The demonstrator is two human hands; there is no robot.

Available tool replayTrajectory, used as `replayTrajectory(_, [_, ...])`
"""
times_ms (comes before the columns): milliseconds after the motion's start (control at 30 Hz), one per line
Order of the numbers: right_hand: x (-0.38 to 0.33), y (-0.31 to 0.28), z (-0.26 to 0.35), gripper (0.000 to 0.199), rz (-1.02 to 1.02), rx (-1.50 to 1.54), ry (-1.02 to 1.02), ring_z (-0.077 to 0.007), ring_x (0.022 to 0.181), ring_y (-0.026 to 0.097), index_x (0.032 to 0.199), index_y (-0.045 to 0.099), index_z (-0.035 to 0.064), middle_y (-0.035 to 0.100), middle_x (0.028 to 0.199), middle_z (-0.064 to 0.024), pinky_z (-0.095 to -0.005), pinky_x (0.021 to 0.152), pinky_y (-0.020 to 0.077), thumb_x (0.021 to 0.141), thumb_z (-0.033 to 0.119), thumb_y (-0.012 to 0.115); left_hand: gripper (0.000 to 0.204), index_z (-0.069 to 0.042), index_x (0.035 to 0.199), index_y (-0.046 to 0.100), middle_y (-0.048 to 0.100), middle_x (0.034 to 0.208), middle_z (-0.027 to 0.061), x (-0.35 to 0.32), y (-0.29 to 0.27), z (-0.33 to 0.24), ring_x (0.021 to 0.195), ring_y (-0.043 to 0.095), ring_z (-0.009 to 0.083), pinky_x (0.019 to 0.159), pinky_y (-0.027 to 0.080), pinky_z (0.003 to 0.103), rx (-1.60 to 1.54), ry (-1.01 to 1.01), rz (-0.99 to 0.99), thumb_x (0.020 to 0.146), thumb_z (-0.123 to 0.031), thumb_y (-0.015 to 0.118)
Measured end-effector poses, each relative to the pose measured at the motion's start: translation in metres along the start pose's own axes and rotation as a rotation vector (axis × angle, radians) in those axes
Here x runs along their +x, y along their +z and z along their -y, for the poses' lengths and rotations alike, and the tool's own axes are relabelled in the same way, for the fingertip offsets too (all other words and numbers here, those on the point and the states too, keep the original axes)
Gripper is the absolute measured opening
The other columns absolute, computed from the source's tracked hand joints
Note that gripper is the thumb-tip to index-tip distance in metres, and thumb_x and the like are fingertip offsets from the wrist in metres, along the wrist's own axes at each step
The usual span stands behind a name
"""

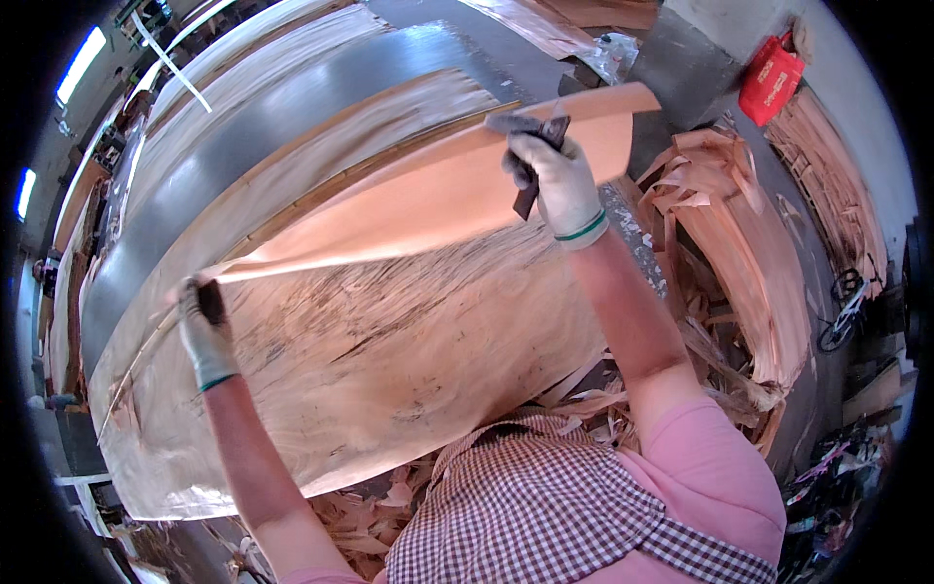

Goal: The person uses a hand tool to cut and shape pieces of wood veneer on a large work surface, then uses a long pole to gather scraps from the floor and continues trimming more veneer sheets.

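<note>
Along the near side of the grey bench, a broad pale wood sheet with dark streaks lies flat, spreading from the left end nearly to the right edge. Above it slants a long peach-coloured strip, narrow at the left and widening to a curled end that reaches out over the bench's right edge. The left hand, in a white glove with a green cuff and darkened tips, is at the strip's narrow end near the bench's left end, its fingers pinched on it. The right hand, gloved alike, is over the strip's wide part close to the right edge, its fingers wrapped around a dark flat tool; whether they also touch the strip I cannot tell. A thin brownish rod runs along the far side of the strip, with more pale sheets stretched toward the bench's far edge. Beyond the right edge, a heap of peach sheets bends downward, and a red bag hangs by the wall. Below the near edge, loose scraps lie beside the wearer's checked apron.
</note>
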State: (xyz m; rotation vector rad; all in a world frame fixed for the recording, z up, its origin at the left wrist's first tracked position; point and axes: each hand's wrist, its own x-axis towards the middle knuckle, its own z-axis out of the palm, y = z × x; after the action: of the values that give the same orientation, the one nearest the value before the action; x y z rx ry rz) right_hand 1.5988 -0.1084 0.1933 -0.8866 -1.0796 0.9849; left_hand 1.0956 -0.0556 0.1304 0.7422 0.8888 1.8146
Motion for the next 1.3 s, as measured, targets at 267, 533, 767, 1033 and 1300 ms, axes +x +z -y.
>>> replayTrajectory(267, [-0.066, 0.019, -0.106, 0.018, -0.147, -0.029, 0.495, -0.0068, 0.058, 0.054, 0.1, 0.066, 0.0019, 0.065, 0.081, -0.0025, -0.0205, 0.05, 0.0427, 0.085, 0.008, 0.057, 0.028, -0.009, 0.113, 0.055, 0.062, 0.1, 0.0036, -0.113, -0.081, 0.011, 0.087, 0.06, 0.0135, 0.075, 0.053, 0.029, 0.24, -0.065, -0.3, 0.087, -0.012, 0.063])
replayTrajectory(533, [-0.128, 0.014, -0.19, 0.019, -0.208, -0.111, 0.799, -0.0071, 0.055, 0.054, 0.105, 0.064, 0.0062, 0.066, 0.084, -0.0037, -0.0206, 0.045, 0.039, 0.088, 0.01, 0.055, 0.031, -0.005, 0.116, 0.053, 0.061, 0.103, 0.0074, -0.165, -0.177, 0.09, 0.086, 0.061, 0.0198, 0.076, 0.054, 0.033, 0.292, -0.264, -0.559, 0.086, -0.005, 0.058])
replayTrajectory(767, [-0.129, 0.0, -0.198, 0.02, -0.237, -0.183, 0.965, -0.0092, 0.051, 0.055, 0.107, 0.061, 0.0065, 0.067, 0.082, -0.0053, -0.0215, 0.041, 0.0374, 0.088, 0.01, 0.054, 0.049, -0.004, 0.128, 0.045, 0.059, 0.112, 0.0114, -0.168, -0.181, 0.114, 0.09, 0.061, 0.0218, 0.076, 0.054, 0.036, 0.45, -0.174, -0.573, 0.082, 0.0, 0.061])
replayTrajectory(1033, [-0.137, 0.002, -0.163, 0.014, -0.081, -0.015, 0.965, -0.0111, 0.044, 0.046, 0.099, 0.054, 0.0061, 0.062, 0.078, -0.0101, -0.025, 0.039, 0.0362, 0.086, 0.012, 0.053, 0.05, 0.002, 0.131, 0.042, 0.055, 0.12, 0.0109, -0.176, -0.186, 0.105, 0.101, 0.056, 0.0218, 0.089, 0.047, 0.033, 0.482, -0.142, -0.593, 0.084, -0.004, 0.06])
replayTrajectory(1300, [-0.133, 0.027, -0.094, 0.021, 0.597, 0.999, 1.043, -0.0082, 0.041, 0.034, 0.092, 0.052, 0.0068, 0.049, 0.074, -0.0078, -0.0226, 0.041, 0.0278, 0.07, 0.005, 0.049, 0.046, 0.0, 0.128, 0.045, 0.057, 0.115, 0.0082, -0.182, -0.173, 0.107, 0.099, 0.056, 0.019, 0.088, 0.046, 0.032, 0.504, -0.093, -0.639, 0.087, -0.011, 0.062])
